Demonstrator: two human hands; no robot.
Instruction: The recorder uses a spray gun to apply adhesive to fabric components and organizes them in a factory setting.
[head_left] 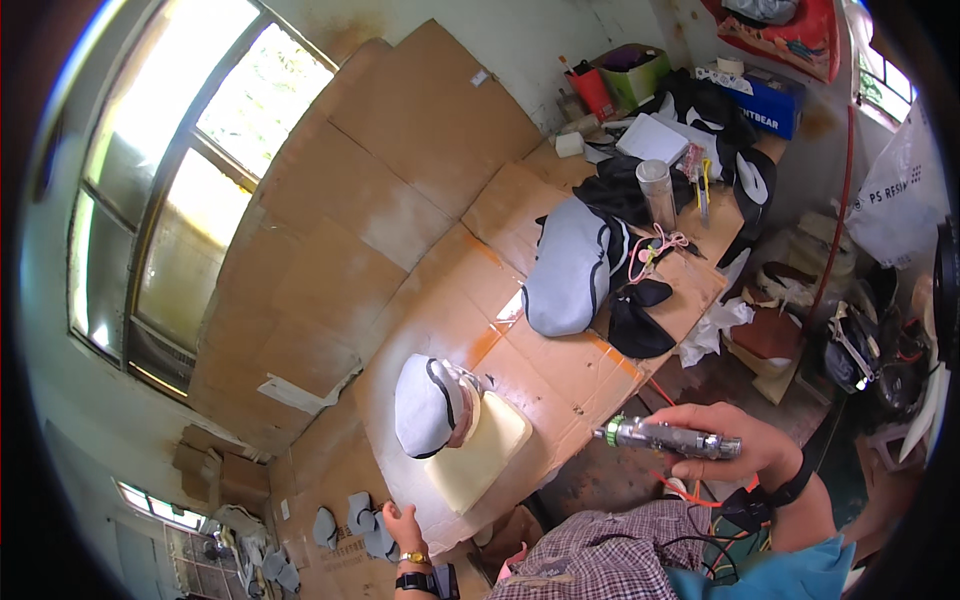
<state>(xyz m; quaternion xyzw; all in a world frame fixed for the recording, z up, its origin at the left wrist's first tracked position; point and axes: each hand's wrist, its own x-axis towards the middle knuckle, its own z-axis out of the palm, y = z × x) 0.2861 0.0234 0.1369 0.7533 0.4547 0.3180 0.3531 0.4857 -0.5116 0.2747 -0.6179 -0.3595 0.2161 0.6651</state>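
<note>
Silver cylindrical metal hand tool with a green ring near its front end (675, 438) is in the person's right hand (735, 440), off the near right edge of the cardboard-covered table (570, 380). That hand is closed around the tool, which lies nearly level across the view with its narrow tip pointing left toward the table. A black band (792, 482) circles the right wrist.

The left hand (402, 525) is at the lower end of the table, its fingers bent and partly curled, close to several flat grey rounded pads (362, 512); whether it touches or holds one cannot be told. A gold-coloured watch (413, 557) is on that wrist.

Between the hands, a rounded grey padded piece with black edging (424, 405) sits against a cream-coloured rectangular block with rounded corners (482, 458), overlapping its upper left part.

Farther up the table lie a large grey pad with black trim (567, 275), a clear cylindrical container (656, 190), a yellow-handled cutter (704, 190) and a looped pink cord (655, 252). Beyond them are a red cup (592, 93) and a blue box (775, 105).
</note>
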